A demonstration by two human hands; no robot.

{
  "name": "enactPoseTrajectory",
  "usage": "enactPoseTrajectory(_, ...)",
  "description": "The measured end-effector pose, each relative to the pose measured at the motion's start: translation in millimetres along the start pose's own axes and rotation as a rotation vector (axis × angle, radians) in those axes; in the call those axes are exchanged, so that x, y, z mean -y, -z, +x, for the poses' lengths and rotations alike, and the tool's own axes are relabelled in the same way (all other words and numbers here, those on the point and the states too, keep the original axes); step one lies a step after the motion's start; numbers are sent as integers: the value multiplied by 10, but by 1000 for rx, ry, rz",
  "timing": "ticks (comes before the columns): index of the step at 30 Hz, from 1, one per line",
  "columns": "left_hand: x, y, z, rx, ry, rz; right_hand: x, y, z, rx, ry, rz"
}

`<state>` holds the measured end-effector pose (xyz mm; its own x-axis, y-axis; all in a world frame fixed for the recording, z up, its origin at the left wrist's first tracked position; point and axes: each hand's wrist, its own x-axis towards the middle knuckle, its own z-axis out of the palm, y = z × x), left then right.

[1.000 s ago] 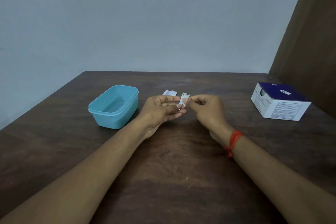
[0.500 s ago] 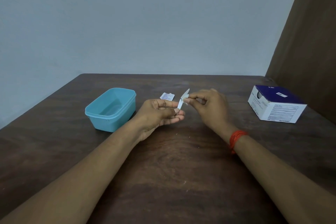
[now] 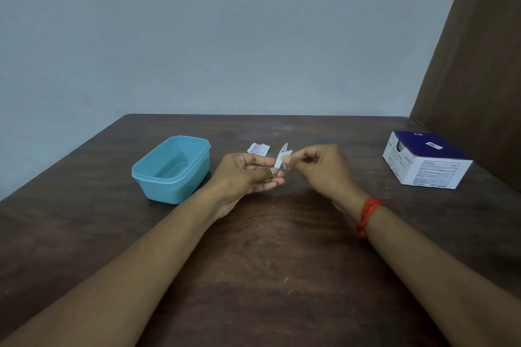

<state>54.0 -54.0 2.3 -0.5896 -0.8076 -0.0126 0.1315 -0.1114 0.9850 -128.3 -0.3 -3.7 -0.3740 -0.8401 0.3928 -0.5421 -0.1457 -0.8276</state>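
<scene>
Both forearms come in over the near edge of the desk (image 3: 267,276), which is dark wood. A red thread band (image 3: 368,215) is on the right wrist.

The left hand (image 3: 248,177) has its palm turned partly up and its fingers curled. Thumb and fingertips pinch the lower end of a small white packet (image 3: 281,160). The right hand (image 3: 321,169) also has curled fingers, with thumb and forefinger pinching the upper part of the same packet.

The packet is held off the desk, over its middle, between the two hands. It stands roughly upright, leaning a little right. Its top looks split into two flaps; I cannot tell what is inside.

Just past the left fingertips a white printed wrapper piece (image 3: 258,148) lies flat on the desk, untouched.

Left of the left hand, toward the left edge, is a light blue plastic tub (image 3: 174,191), open-topped and near the hand but not touching it.

Toward the right edge, well apart from the right hand, sits a white and dark blue box (image 3: 428,166) with printed text on its near side.

The far edge of the desk meets a pale grey-blue wall (image 3: 225,36). A brown panel (image 3: 479,65) stands at the far right corner.
</scene>
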Motion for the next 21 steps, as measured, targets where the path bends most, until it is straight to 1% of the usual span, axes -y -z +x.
enactPoseTrajectory(3,-3,-10,13,0,1,21,13,27,7,-25,-32,87)
enactPoseTrajectory(6,7,-6,22,-10,2,20,7,10,-44,90,-50,75)
enactPoseTrajectory(8,17,-4,25,-11,0,16,2,-1,-52,115,-40,30)
enactPoseTrajectory(13,31,-5,33,4,-22,41,34,13,-14,-59,-25,74)
enactPoseTrajectory(18,52,-9,33,-6,-17,37,21,-19,-59,60,-68,-14)
enactPoseTrajectory(21,48,-23,35,-16,-20,46,47,-25,-49,-23,-53,-21)
